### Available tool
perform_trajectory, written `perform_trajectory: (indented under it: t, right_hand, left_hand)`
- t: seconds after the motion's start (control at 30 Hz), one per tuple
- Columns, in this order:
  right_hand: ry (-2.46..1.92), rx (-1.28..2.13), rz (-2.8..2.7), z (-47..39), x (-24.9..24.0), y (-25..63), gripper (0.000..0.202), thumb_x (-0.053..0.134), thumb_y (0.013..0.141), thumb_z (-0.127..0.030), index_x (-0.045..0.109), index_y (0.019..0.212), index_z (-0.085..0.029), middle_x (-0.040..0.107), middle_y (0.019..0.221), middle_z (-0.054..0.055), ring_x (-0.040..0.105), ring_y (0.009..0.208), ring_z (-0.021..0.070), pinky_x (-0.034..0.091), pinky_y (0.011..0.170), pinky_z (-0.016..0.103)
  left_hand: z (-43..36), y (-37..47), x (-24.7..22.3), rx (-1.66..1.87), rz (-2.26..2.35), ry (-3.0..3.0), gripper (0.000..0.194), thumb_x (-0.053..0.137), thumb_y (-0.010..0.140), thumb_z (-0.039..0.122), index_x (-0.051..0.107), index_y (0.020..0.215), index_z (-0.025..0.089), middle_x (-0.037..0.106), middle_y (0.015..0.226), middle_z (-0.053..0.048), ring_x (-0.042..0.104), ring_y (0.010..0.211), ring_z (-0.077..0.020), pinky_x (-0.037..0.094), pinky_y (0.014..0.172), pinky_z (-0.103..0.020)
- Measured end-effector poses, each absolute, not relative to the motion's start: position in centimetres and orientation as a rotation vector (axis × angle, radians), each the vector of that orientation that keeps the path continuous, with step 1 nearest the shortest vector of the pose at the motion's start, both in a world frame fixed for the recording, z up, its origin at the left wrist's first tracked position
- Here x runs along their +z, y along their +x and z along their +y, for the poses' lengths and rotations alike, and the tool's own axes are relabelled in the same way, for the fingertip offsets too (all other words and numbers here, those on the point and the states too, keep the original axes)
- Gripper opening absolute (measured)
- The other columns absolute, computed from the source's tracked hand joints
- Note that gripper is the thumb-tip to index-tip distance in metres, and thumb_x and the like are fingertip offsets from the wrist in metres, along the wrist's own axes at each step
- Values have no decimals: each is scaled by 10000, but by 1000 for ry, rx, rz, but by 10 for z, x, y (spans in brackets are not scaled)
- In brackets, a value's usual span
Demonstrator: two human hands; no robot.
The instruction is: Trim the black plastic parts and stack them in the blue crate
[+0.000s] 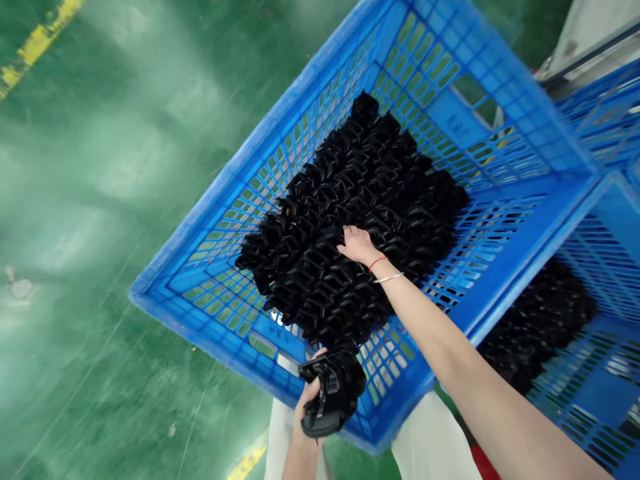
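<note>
My left hand (pixel 305 408) is closed around a clump of black molded plastic parts (pixel 333 393) at the near end of a blue crate (pixel 175 280). Its thumb and one fingertip show; the other fingers are behind the parts. My right hand (pixel 357 245) reaches into the crate from the right, over the middle of a pile of similar black parts (pixel 320 287). The thumb stands apart from the fingers, which touch the top of the pile, and no part is lifted in them. The pile lies in tight rows on the crate's bottom.
To the right, a second blue crate (pixel 610 387) holds more black parts (pixel 545 320). Another blue crate (pixel 605 120) stands at the upper right. The green floor (pixel 100 200) bears yellow line markings (pixel 37 43). My light-coloured trouser legs are against the crate's near end.
</note>
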State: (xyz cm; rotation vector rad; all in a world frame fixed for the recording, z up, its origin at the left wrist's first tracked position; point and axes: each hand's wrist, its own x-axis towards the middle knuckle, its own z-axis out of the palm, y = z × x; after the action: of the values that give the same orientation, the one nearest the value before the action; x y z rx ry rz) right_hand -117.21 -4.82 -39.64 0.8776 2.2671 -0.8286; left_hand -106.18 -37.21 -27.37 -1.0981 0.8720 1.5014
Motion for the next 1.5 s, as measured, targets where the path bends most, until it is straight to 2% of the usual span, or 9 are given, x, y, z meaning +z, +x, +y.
perform_trajectory:
  t: [0.1,0.3,0.4,0.53,0.67,0.8,1.13,1.37,1.5]
  right_hand:
    - [949,-1048,2256,-62,-366,-1154,534,434,920,-213,379,1440,-102,404,1493,213,386,1374,301,244,1148,499]
    - [754,-1594,1916,-121,-282,-1081,387,424,971,-393,546,1294,-217,706,1120,77,689,925,181,563,825,359]
    - [691,-1929,1578,-148,-251,-1048,643,432,949,-577,331,1475,-220,549,1393,135,624,1130,218,529,926,395]
    - [734,-2092,1451,-165,-233,-1035,1057,622,818,-651,20,1557,-193,333,1546,180,339,1422,278,293,1157,458]
    - [746,-2116,1330,-164,-233,-1048,1301,779,673,-608,-80,1543,-165,410,1482,191,403,1377,289,292,1151,464]
    - [827,-2105,1231,-157,-242,-1060,1269,853,605,-502,45,1527,-174,490,1412,158,460,1318,282,321,1129,471]
    - [1161,-2400,936,-107,-281,-1092,693,821,642,-361,483,1243,-299,641,1212,23,615,1110,236,497,968,421]
    - [1203,-2341,1348,-40,-318,-1131,651,802,591,-304,513,1173,-261,678,1099,13,616,1090,230,482,990,434]
    - [1303,-2005,1963,10,-357,-1165,794,779,627,-363,414,1312,-197,612,1214,88,569,1157,255,439,1031,457]
  left_hand:
    - [-367,-1067,-274,1587,823,-1188,636,769,692,327,620,1307,264,735,1174,-51,622,1211,-311,425,1105,-436]
    - [-345,-1100,-257,1652,856,-1096,599,754,694,330,624,1274,251,733,1172,-43,565,1279,-295,386,1130,-409]
    - [-333,-1115,-243,1665,947,-935,649,751,712,359,564,1322,243,710,1204,-56,591,1236,-309,397,1110,-432]
    - [-320,-1128,-228,1643,1109,-712,717,797,664,365,532,1319,242,683,1202,-64,624,1155,-327,455,1034,-430]
    - [-313,-1131,-227,1622,1291,-542,752,828,637,392,502,1305,276,625,1254,-57,599,1176,-303,456,1023,-405]
    - [-307,-1130,-241,1594,1375,-469,765,770,698,543,445,1343,290,565,1330,-72,558,1240,-304,435,1060,-438]
    - [-248,-1176,-282,1493,1291,-145,838,520,830,712,217,1509,325,353,1573,-77,344,1450,-256,266,1205,-446]
    - [-194,-1220,-329,1380,1502,196,575,245,1007,548,220,1518,284,419,1537,-74,408,1417,-208,364,1158,-419]
    - [-174,-1249,-369,888,2084,534,462,463,962,294,434,1405,165,533,1413,-147,511,1326,-246,429,1107,-415]
